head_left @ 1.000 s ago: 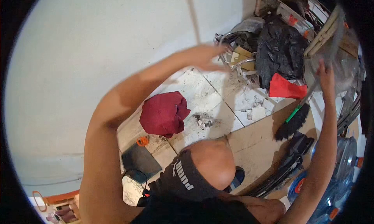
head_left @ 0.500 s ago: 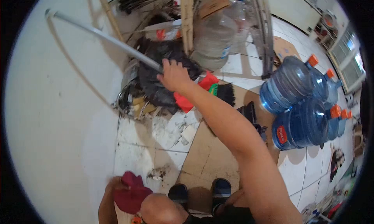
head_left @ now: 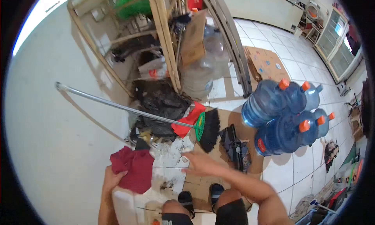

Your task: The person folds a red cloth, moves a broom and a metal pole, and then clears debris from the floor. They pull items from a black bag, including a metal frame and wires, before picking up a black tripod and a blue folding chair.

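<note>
Nr the foot of the white wall, the left hand is closed on the dark red cloth, w/ the thumb pressed over its lower left part; the cloth is bunched in folds, and if it touches the floor or only hangs above, I cannot tell. The right hand is held out to the right of the cloth, well apart from it, w/ fingers spread and free, below the black bristles of the broom. This broom is slanted: the tip of its metal handle is against the wall, the green head is down at the right, by the edge of the cardboard sheet. Under the handle, nr the head, is a red piece, and just behind it a black plastic bag. To the right of the bristles is a long black object, type unclear, then a group of blue water bottles w/ orange caps. At bottom, both feet wear dark sandals
</note>
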Available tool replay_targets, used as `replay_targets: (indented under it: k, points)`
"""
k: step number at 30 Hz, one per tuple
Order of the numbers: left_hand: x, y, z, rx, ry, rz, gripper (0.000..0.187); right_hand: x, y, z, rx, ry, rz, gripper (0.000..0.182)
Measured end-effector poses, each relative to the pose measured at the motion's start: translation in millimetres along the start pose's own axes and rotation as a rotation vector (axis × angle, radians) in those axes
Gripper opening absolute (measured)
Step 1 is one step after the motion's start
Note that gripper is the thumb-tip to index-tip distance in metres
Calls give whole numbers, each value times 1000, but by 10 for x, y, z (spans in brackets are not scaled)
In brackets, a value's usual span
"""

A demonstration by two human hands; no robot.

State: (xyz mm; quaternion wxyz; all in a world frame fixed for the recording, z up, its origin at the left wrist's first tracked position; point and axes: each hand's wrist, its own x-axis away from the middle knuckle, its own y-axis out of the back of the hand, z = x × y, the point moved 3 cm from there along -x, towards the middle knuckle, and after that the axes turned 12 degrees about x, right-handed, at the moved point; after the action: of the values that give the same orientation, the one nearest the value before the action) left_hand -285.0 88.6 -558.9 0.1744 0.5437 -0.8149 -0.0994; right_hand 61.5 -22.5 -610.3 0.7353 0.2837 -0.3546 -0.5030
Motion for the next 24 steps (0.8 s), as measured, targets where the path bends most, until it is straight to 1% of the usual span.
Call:
replay_targets:
  k: [2, 4, 5, 6, 8, 9, 10, 12, 15, 16, 18, 19, 22, 23, 24]
  points:
    - [-25, 0, -527, 111, 24, -122, 28, 235, 143, 563, -113, -90, -31, 97]
    - [67, -89, -1149, 316, 154, -194, 35, 438, 518, 1202, -150, -260, -53, 117]
    - [120, -162, -1490, 429, 156, -170, 36, 525, 618, 1412, -224, -258, -138, 125]
    - [195, -219, -1800, 545, 159, -147, 37, 614, 831, 1579, -284, -246, -242, 127]
    - [361, -270, -2194, 636, 195, -18, 35, 748, 1213, 1889, -404, -220, -448, 131]
    - [451, -314, -2436, 722, 212, 66, 38, 793, 1324, 1913, -517, -213, -471, 129]
    - [558, -341, -2688, 804, 233, 151, 42, 899, 1493, 1970, -693, -196, -434, 122]
    - [712, -357, -3100, 911, 344, 339, 51, 1175, 1817, 2112, -1046, -152, -345, 110]
    - [841, -380, -3410, 1042, 503, 571, 62, 1662, 2454, 2508, -804, -292, -165, 98]
    - [906, -402, -3440, 1082, 568, 644, 65, 1765, 2481, 2614, -934, -248, -158, 95]
    - [943, -420, -3503, 1149, 641, 745, 64, 1847, 2513, 2744, -1191, -147, -167, 90]
    - [939, -424, -3551, 1177, 674, 798, 63, 1950, 2650, 2895, -1220, -207, -196, 82]
    - [932, -412, -3783, 1258, 607, 936, 69, 2013, 2595, 3072, -1409, -132, -230, 75]
    - [952, -363, -3873, 1132, 593, 896, 65, 2023, 2574, 3102, -1459, -149, -287, 75]
    - [887, -354, -3962, 1045, 505, 849, 64, 2019, 2605, 3127, -1508, -163, -351, 74]
